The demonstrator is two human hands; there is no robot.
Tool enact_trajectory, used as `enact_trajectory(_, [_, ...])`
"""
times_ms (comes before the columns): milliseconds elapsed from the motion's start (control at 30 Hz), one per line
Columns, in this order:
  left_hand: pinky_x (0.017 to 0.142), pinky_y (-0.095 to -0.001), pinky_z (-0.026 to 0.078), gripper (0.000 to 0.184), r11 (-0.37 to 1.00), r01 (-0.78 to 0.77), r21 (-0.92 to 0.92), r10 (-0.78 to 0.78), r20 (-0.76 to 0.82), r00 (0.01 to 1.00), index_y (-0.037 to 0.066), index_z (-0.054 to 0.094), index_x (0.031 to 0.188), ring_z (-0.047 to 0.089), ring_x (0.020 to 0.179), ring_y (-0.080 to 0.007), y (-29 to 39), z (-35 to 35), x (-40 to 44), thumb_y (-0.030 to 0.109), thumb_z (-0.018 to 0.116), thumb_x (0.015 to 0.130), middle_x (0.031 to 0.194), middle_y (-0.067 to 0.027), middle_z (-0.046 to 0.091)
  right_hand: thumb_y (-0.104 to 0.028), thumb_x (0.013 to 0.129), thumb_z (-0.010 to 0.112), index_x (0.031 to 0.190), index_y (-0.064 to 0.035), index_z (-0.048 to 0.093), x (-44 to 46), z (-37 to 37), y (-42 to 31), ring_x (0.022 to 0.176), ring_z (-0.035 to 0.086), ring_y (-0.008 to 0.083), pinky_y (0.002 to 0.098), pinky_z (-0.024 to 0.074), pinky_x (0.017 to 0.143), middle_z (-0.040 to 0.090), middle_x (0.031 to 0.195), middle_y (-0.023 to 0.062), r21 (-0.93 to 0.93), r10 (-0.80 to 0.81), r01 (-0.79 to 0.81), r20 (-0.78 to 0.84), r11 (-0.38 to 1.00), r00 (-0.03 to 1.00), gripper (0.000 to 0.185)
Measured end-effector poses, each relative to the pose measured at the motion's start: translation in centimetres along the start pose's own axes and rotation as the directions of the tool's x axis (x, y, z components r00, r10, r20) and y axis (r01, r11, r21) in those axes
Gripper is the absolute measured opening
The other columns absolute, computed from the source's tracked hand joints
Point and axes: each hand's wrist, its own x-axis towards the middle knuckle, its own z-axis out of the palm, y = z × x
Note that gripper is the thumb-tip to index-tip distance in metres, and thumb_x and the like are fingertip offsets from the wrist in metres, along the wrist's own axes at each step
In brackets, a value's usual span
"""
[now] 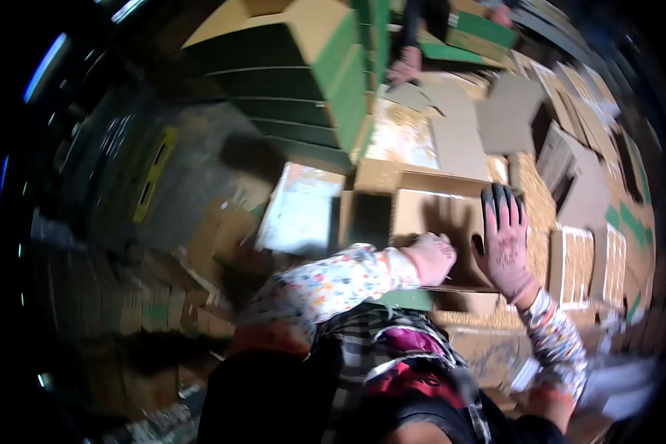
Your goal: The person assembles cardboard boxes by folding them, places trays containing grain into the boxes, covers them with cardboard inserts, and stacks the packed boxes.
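An open cardboard box [414, 207] lies in front of me, its inside showing bare brown cardboard. My left hand [431, 259], in a pink glove, is over the near part of the box with its fingers curled; what it holds, if anything, is hidden. At the box's right side my right hand [505, 240], in a pink glove with dark fingertips, has its fingers stretched out, back of the hand up. Floral sleeves cover both forearms. A shadow of a hand falls inside the box.
Tall stacked green and brown boxes [288, 81] stand at the back left. Flat grey cardboard pieces [507, 111] lie at the back right. A co-worker's gloved hand [405, 65] shows at the top, near a green box [481, 33]. A yellow strip [154, 175] marks the left floor.
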Motion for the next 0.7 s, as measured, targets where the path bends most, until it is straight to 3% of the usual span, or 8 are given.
enact_trajectory(67, [0.08,-0.0414,0.049,0.029,0.992,-0.027,-0.121,-0.009,-0.291,0.957,-0.002,0.063,0.088,0.061,0.092,-0.034,-2.2,1.1,1.7,0.024,0.057,0.076,0.096,-0.021,0.061,-0.021,0.073,0.068,0.133,0.0034,0.036,-2.6,7.4,0.5,0.12,0.041,0.0403,0.041,0.0342,0.103,0.042,0.13,0.0239,0.385,-0.054,-0.157,0.484,0.909,0.873,0.073])
enact_trajectory(133, [0.086,-0.0434,0.045,0.038,0.959,0.033,-0.281,-0.011,0.079,0.997,-0.001,0.058,0.106,0.056,0.102,-0.0365,-3.8,-4.1,0.3,0.024,0.055,0.077,0.108,-0.0195,0.058,-0.016,0.078,0.061,0.129,0.0018,0.045,-1.5,7.3,4.0,0.119,0.045,0.0348,0.0419,0.0326,0.105,0.045,0.131,0.0183,0.736,-0.317,-0.168,0.471,0.656,0.823,0.056])
enact_trajectory(200, [0.091,-0.0469,0.04,0.038,0.958,0.023,-0.286,-0.185,-0.554,0.812,0.001,0.055,0.111,0.048,0.114,-0.0363,-5.4,-4.9,-3.4,0.022,0.055,0.079,0.12,-0.0206,0.053,-0.01,0.084,0.052,0.132,-0.0004,0.045,-1.5,2.4,8.5,0.124,0.044,0.0258,0.0359,0.0312,0.107,0.045,0.136,0.0158,0.728,-0.051,-0.627,0.64,-0.277,0.767,0.05])
enact_trajectory(267, [0.1,-0.0464,0.034,0.044,0.832,0.241,-0.499,-0.553,-0.712,0.432,0.0,0.051,0.119,0.037,0.126,-0.0361,-8.6,-2.5,-6.0,0.027,0.055,0.085,0.131,-0.0219,0.045,-0.008,0.085,0.051,0.136,0.0008,0.039,-3.1,3.5,12.1,0.116,0.049,0.0232,0.0336,0.037,0.102,0.048,0.132,0.0151,0.754,0.068,-0.615,0.643,-0.231,0.763,0.053])
enact_trajectory(367, [0.109,-0.0397,0.025,0.08,0.123,0.034,-0.992,-0.816,-0.082,0.572,-0.005,0.029,0.138,0.034,0.13,-0.0336,-9.0,5.7,-3.3,0.044,0.062,0.084,0.134,-0.0255,0.042,-0.008,0.085,0.054,0.142,0.003,0.027,-5.5,8.2,15.3,0.102,0.056,0.021,0.0303,0.0454,0.09,0.053,0.125,0.0138,0.611,0.014,-0.777,0.787,-0.151,0.617,0.064])
enact_trajectory(467, [0.098,-0.0348,0.04,0.081,0.247,0.429,-0.869,-0.854,0.014,0.52,-0.007,0.039,0.131,0.05,0.118,-0.0298,-6.0,4.9,-1.0,0.047,0.067,0.078,0.125,-0.0239,0.052,-0.036,0.08,0.071,0.132,0.0053,0.038,-5.2,14.2,9.9,0.098,0.055,0.0198,0.0305,0.0477,0.078,0.057,0.115,0.014,0.708,-0.086,-0.702,0.706,0.074,0.703,0.074])
enact_trajectory(533, [0.088,-0.0325,0.046,0.069,0.214,0.201,-0.956,-0.789,-0.048,0.613,-0.007,0.049,0.122,0.059,0.104,-0.0235,-7.9,7.1,-1.2,0.042,0.07,0.078,0.113,-0.0178,0.061,-0.042,0.083,0.066,0.131,0.0055,0.039,-8.0,17.1,9.0,0.107,0.051,0.0202,0.0321,0.045,0.085,0.05,0.123,0.0172,0.79,0.187,-0.52,0.485,0.326,0.854,0.072])
enact_trajectory(700, [0.072,-0.0284,0.045,0.051,0.128,-0.045,-0.991,-0.706,-0.123,0.697,-0.002,0.062,0.102,0.058,0.087,-0.0143,-11.6,3.8,-1.0,0.046,0.064,0.083,0.098,-0.0108,0.064,-0.03,0.089,0.059,0.133,0.0014,0.041,-5.2,8.4,4.1,0.116,0.045,0.0186,0.0296,0.0309,0.105,0.049,0.127,0.0088,0.661,0.3,-0.538,0.734,-0.523,0.61,0.057])
